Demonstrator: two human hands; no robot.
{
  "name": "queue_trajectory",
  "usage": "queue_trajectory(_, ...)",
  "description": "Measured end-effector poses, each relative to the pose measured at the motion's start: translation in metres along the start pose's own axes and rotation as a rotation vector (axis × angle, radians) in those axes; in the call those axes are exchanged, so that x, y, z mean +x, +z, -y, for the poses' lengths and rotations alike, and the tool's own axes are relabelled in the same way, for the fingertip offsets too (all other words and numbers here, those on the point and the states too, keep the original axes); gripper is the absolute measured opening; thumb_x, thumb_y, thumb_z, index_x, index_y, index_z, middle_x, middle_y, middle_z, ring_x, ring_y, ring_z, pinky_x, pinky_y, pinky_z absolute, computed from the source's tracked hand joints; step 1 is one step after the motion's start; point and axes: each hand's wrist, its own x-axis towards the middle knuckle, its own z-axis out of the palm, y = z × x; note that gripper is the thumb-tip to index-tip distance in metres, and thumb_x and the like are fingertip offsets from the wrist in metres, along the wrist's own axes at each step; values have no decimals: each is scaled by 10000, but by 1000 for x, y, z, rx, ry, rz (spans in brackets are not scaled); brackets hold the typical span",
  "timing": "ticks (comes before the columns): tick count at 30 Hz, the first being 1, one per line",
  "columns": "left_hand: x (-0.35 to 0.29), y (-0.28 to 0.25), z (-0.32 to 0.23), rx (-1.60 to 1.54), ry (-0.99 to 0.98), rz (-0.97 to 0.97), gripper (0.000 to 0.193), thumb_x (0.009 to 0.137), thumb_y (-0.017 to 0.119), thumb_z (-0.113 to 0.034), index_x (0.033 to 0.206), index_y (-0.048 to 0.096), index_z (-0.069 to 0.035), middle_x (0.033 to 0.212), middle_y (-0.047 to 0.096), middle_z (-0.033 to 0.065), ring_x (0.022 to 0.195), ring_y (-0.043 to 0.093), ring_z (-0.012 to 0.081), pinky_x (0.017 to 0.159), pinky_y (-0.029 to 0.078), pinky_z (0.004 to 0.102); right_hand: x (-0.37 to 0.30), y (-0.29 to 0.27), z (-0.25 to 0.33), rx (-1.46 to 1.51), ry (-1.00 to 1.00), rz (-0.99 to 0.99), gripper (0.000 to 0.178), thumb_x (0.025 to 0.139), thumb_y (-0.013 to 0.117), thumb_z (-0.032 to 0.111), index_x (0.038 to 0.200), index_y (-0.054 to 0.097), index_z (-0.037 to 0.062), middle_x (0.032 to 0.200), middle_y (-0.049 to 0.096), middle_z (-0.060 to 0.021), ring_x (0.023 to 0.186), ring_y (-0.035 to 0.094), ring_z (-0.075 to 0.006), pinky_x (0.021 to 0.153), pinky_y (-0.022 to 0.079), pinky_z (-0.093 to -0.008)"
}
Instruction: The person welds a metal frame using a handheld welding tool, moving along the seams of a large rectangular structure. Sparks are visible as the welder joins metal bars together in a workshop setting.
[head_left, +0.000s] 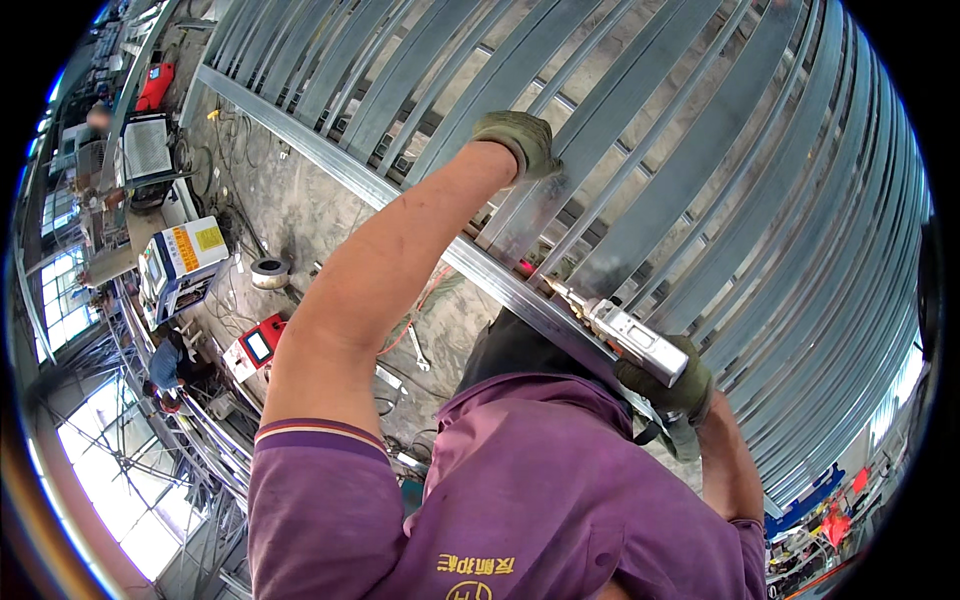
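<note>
A large frame of grey galvanised metal slats (700, 170) fills the upper right, joined to a long cross rail (330, 155). My left hand (520, 140), in a green-grey glove, grips the upper part of one slat with the arm stretched out. My right hand (672, 388), also gloved, holds a silver hand-held welding gun (630, 335). The gun's nozzle tip (556, 290) touches the cross rail where a slat meets it, and a small red glow (525, 267) shows just beside it. My purple shirt hides the lower stretch of the rail.
On the concrete floor at left stand a white and yellow welding machine (182, 262), a red box with a screen (258, 346), a wire spool (270, 272) and a wrench (418, 352). Another person (165, 365) crouches by stacked metal frames (215, 430).
</note>
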Motion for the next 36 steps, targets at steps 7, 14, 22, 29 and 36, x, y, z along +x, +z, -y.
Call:
queue_trajectory(7,4,7,1,-2,16,71,631,1010,733,-627,1369,821,-116,1425,792,151,1339,748,340,1129,579,481,2,-3,1,33,138,69,412,989,899,359,1264,799,69,1057,831,-182,936,808,-346,839,639,-430)
queue_trajectory(14,2,3,0,-51,-1,80,646,991,758,-645,1326,839,-99,1365,819,147,1288,775,337,1100,595,478,14,-11,25,184,257,68,439,974,923,343,1304,806,79,1081,837,-169,951,804,-328,864,640,-420)
queue_trajectory(22,2,-10,-1,-85,-9,164,595,974,790,-628,1209,867,-86,1125,868,129,1125,825,307,1033,622,455,28,-12,7,135,116,63,422,994,897,317,1323,806,70,1107,836,-168,990,807,-338,869,641,-421)
queue_trajectory(29,2,-12,4,-164,-10,181,547,940,834,-599,1102,869,-78,870,848,65,859,833,230,903,650,437,46,-12,8,127,-33,16,445,1022,859,360,1340,798,55,1085,838,-177,943,802,-331,851,647,-408)
queue_trajectory(36,-4,-17,3,-205,-11,174,559,913,846,-617,1053,870,-76,894,857,60,853,834,253,894,654,446,74,-24,37,130,160,110,458,1003,866,334,1354,797,47,1101,849,-163,944,806,-290,862,652,-396)
